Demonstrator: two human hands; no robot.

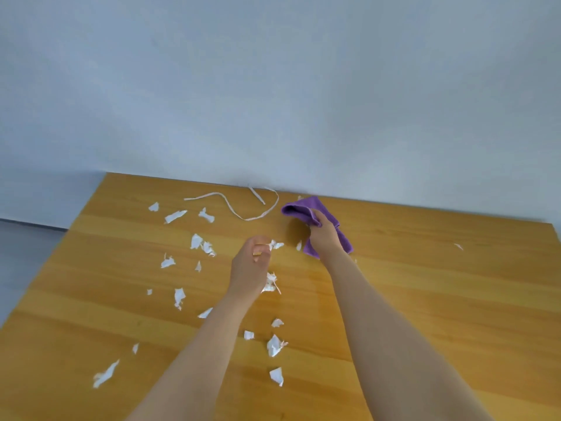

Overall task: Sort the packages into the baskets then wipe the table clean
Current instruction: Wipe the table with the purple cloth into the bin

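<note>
White scraps [179,296] litter the left and middle of the worktop [425,299], so wiping looks barely begun. The left hand [249,265] pinches one scrap [276,245] at its curled fingertips. A strip [230,205] lies by the far edge. The right hand [323,235] grips the cloth [299,208], which rests on the wood. No packages or baskets are in view, so the sorting cannot be judged.
</note>
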